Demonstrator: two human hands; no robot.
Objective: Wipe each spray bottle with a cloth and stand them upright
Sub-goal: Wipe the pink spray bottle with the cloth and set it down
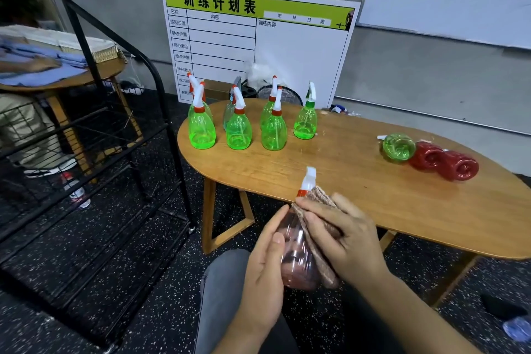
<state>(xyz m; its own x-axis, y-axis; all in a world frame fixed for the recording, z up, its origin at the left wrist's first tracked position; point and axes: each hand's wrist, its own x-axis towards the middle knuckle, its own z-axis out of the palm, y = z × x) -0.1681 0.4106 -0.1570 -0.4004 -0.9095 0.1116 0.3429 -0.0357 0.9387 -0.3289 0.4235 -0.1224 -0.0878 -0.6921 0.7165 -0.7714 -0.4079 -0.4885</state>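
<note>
Already seven green bottles (238, 131) stand upright far left; three (457, 166) lie right; left hand (265, 261) grips a red bottle (296, 256), right hand (342, 241) presses cloth (319, 195) around it.

held bottle (296, 256) blurred, half hidden by cloth (319, 244), back-row bottles overlapped

Both forearms are seen bare, no sleeves. Left hand (265, 270) and right hand (342, 241) ungloved. Grey trousers (221, 296) are worn.
</note>
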